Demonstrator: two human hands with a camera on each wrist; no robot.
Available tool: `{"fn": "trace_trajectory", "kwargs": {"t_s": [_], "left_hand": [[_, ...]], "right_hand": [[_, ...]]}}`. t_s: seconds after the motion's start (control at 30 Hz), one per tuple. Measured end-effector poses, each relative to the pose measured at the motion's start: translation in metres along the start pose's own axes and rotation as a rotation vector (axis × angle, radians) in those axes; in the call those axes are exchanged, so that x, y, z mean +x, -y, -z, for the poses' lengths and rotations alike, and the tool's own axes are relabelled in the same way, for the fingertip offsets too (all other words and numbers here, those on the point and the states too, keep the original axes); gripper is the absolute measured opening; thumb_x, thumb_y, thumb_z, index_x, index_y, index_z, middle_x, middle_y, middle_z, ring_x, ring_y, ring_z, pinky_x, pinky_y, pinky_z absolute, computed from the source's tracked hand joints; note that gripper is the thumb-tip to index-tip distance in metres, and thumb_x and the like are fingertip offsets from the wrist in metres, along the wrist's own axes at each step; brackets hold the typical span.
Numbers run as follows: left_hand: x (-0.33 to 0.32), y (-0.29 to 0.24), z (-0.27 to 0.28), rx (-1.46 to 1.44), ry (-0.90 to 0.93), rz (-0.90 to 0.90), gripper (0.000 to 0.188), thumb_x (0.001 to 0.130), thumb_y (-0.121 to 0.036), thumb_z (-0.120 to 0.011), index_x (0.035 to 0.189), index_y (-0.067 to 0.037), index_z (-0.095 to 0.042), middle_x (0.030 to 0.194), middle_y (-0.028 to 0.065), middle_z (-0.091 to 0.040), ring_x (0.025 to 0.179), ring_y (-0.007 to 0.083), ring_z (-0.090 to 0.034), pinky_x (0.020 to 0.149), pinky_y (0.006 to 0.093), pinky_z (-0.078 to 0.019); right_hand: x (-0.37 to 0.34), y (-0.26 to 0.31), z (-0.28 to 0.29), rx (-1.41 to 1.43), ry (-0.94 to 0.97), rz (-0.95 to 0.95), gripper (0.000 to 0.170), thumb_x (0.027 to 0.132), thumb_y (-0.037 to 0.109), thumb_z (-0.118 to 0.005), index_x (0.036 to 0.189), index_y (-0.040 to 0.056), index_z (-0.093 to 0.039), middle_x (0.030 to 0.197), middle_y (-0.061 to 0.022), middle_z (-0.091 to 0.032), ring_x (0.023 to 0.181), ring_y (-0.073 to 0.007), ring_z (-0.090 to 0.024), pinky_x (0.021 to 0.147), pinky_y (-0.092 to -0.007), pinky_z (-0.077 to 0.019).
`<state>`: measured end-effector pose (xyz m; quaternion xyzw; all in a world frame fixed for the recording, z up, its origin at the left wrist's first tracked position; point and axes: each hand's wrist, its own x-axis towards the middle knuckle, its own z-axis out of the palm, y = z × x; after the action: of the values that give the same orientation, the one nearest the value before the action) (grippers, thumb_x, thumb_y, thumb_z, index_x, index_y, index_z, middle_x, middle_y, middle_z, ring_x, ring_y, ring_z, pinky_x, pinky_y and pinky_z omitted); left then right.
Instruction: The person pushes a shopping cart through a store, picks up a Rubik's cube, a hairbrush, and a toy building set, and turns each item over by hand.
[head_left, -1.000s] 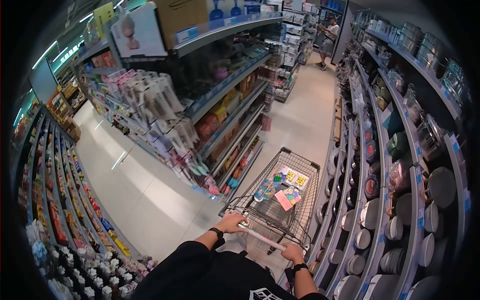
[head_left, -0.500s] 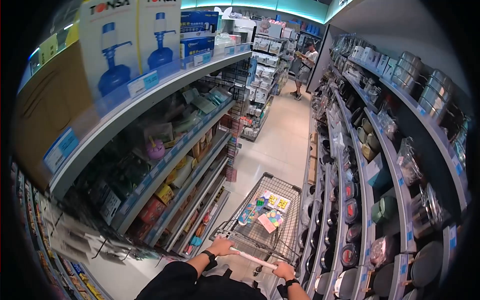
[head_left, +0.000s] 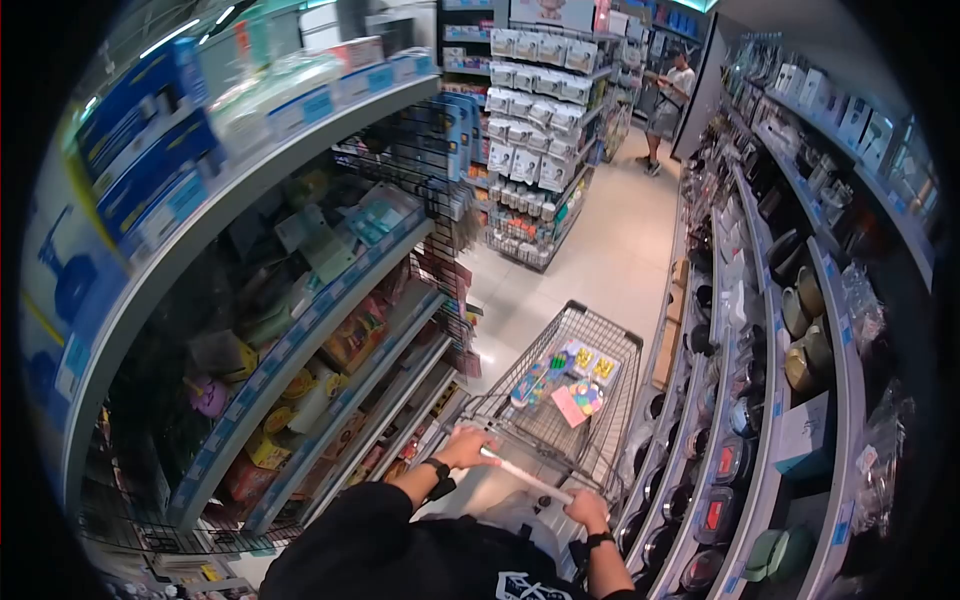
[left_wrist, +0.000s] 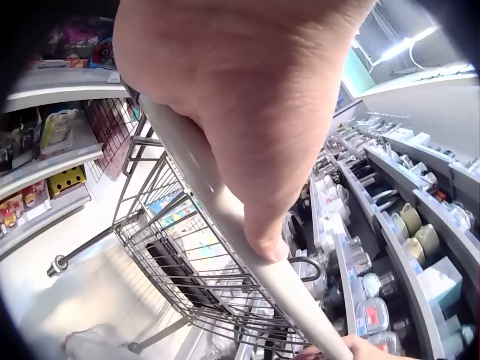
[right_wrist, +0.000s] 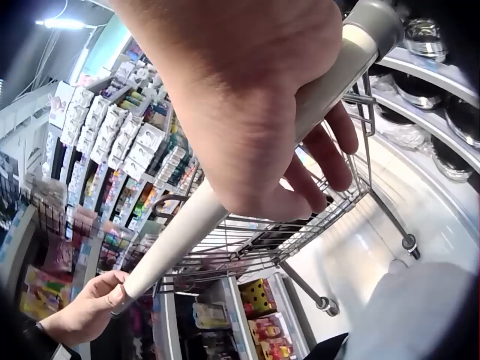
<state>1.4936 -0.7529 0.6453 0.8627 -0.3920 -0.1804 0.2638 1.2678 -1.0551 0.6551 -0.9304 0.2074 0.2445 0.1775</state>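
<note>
A wire shopping cart stands in front of the person, with a pink card, two yellow-marked packs and other colourful packs in its basket. Its pale handle bar runs between the hands. My left hand grips the bar's left end; in the left wrist view the thumb of the left hand lies along the bar, its other fingers hidden. At the bar's right end is my right hand; in the right wrist view the right hand curls its fingers round the bar.
Shelves with boxes and packets rise close on the left, and shelves of kitchenware line the right. Ahead, a rack of white packs stands left of the tiled aisle. A person stands farther along the aisle.
The view has moved along the aisle and turned; the left shelves slide back past me and the rack ahead looks nearer. Both hands stay on the bar, and the packs remain in the basket.
</note>
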Motion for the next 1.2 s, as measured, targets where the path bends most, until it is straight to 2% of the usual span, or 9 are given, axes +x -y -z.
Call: {"fn": "trace_trajectory", "kwargs": {"t_s": [0.3,0.57,0.63,0.73,0.83,1.03,1.1,1.13,1.2], "left_hand": [[0.217,0.02,0.038,-0.138,-0.013,0.121,0.042,0.074,-0.055,-0.082,0.105,-0.028,-0.073,0.11,0.0053,-0.068,0.122,0.0285,-0.051,0.108,0.0494,-0.0231],[0.408,0.033,0.102,-0.22,-0.283,0.116,0.047,0.073,-0.057,-0.08,0.106,-0.025,-0.073,0.114,0.0026,-0.067,0.127,0.0287,-0.05,0.112,0.0461,-0.022],[0.457,0.048,0.127,-0.142,-0.329,0.04,0.043,0.074,-0.053,-0.079,0.105,-0.022,-0.073,0.114,0.0013,-0.068,0.128,0.028,-0.049,0.113,0.0478,-0.0228],[0.526,0.065,0.151,-0.061,-0.45,0.108,0.033,0.079,-0.043,-0.077,0.1,-0.019,-0.073,0.11,0.0019,-0.069,0.129,0.0273,-0.049,0.112,0.05,-0.0262],[0.583,0.08,0.15,0.059,-0.534,0.224,0.024,0.082,-0.035,-0.073,0.097,-0.017,-0.073,0.11,0.0022,-0.069,0.13,0.0264,-0.05,0.109,0.0522,-0.0331],[0.632,0.049,0.188,0.07,-0.469,0.355,0.028,0.086,-0.031,-0.069,0.108,-0.013,-0.072,0.144,0.0083,-0.053,0.136,0.0311,-0.049,0.101,0.0534,-0.0472],[0.635,0.041,0.193,0.111,-0.482,0.4,0.033,0.087,-0.031,-0.069,0.114,-0.011,-0.07,0.154,0.0104,-0.046,0.132,0.0351,-0.054,0.101,0.0514,-0.0493],[0.637,0.036,0.2,-0.083,-0.409,0.473,0.036,0.088,-0.032,-0.068,0.118,-0.011,-0.069,0.159,0.0107,-0.039,0.126,0.0374,-0.058,0.1,0.0495,-0.0502],[0.639,0.038,0.191,-0.2,-0.353,0.502,0.045,0.091,-0.033,-0.065,0.131,-0.012,-0.064,0.166,0.0135,-0.026,0.115,0.042,-0.063,0.097,0.0474,-0.0522]], "right_hand": [[0.173,-0.03,0.147,0.039,-0.046,0.04,0.044,0.078,0.029,-0.069,0.122,0.0268,-0.072,0.114,-0.0115,-0.074,0.106,-0.0334,-0.07,0.091,-0.0456,-0.0558],[0.331,-0.036,0.269,0.127,-0.032,0.078,0.05,0.073,0.036,-0.076,0.122,0.0255,-0.072,0.107,-0.0118,-0.075,0.1,-0.0357,-0.071,0.086,-0.0445,-0.0562],[0.373,-0.033,0.288,0.103,-0.042,0.17,0.049,0.08,0.046,-0.073,0.124,0.0239,-0.07,0.1,-0.0109,-0.076,0.091,-0.0314,-0.073,0.082,-0.042,-0.0562],[0.435,-0.018,0.324,0.667,0.167,0.161,0.051,0.104,0.047,-0.048,0.135,0.0092,-0.062,0.096,-0.0052,-0.073,0.079,-0.0127,-0.068,0.068,-0.0296,-0.0523],[0.505,-0.022,0.325,0.825,0.252,0.228,0.048,0.106,0.044,-0.043,0.136,0.0104,-0.057,0.109,-0.0029,-0.072,0.069,-0.0108,-0.061,0.062,-0.0273,-0.0476],[0.592,0.058,0.393,0.886,0.434,0.268,0.043,0.108,0.039,-0.046,0.134,0.0072,-0.059,0.103,-0.0048,-0.071,0.075,-0.0125,-0.065,0.061,-0.0299,-0.0514],[0.636,0.073,0.398,0.465,0.275,0.632,0.042,0.108,0.038,-0.045,0.117,0.0027,-0.066,0.094,-0.0091,-0.072,0.075,-0.0147,-0.067,0.06,-0.0318,-0.0515],[0.648,0.085,0.401,0.416,0.279,0.577,0.041,0.106,0.035,-0.049,0.104,-0.0013,-0.068,0.087,-0.0183,-0.073,0.078,-0.0264,-0.071,0.066,-0.0382,-0.0537],[0.648,0.12,0.427,0.214,0.217,0.661,0.037,0.105,0.034,-0.049,0.107,0.0013,-0.068,0.092,-0.0216,-0.072,0.085,-0.037,-0.068,0.072,-0.0436,-0.0529]]}}
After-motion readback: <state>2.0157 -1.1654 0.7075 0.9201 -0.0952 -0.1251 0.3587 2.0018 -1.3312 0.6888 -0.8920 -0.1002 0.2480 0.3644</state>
